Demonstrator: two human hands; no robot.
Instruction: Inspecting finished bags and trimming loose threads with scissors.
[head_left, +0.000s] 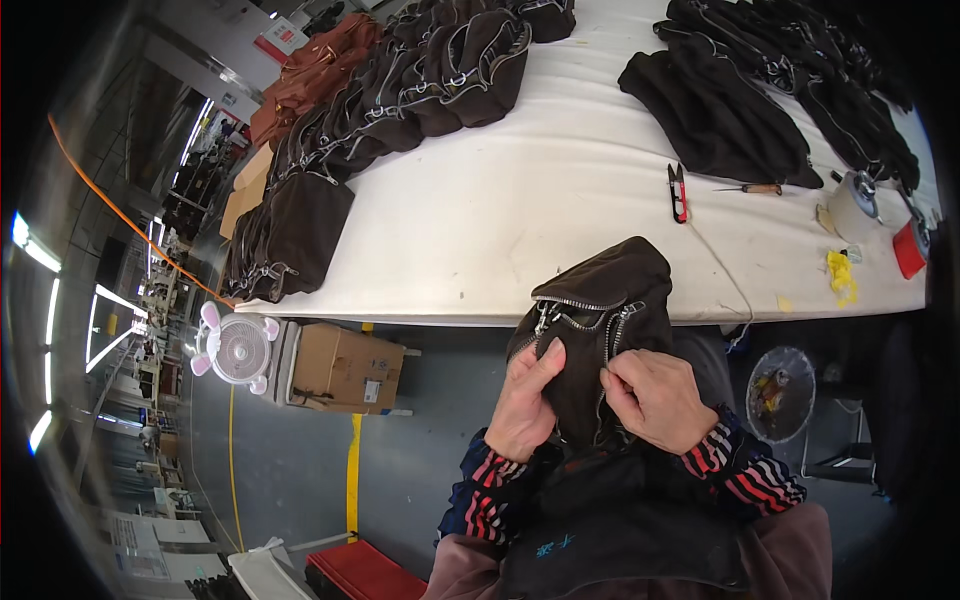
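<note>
A dark brown fabric bag (615, 274) with metal zippers lies partly over the table's near edge and partly above my lap. My left hand (529, 401) grips its left side, thumb on the fabric below the zipper pulls. At the right, my right hand (652, 397) pinches the bag beside a curved zipper, fingers curled and fingertips close together. Farther back on the table lie red-handled thread snips (678, 195) and an awl with a wooden handle (761, 189), both apart from my hands.
Dark zippered bags (292, 232) line the table's left side; more dark bags (720, 127) are heaped back right. Thread cones (853, 206) stand at the right edge. Below are a fan (241, 349), a cardboard box (349, 367) and a waste bin (781, 394).
</note>
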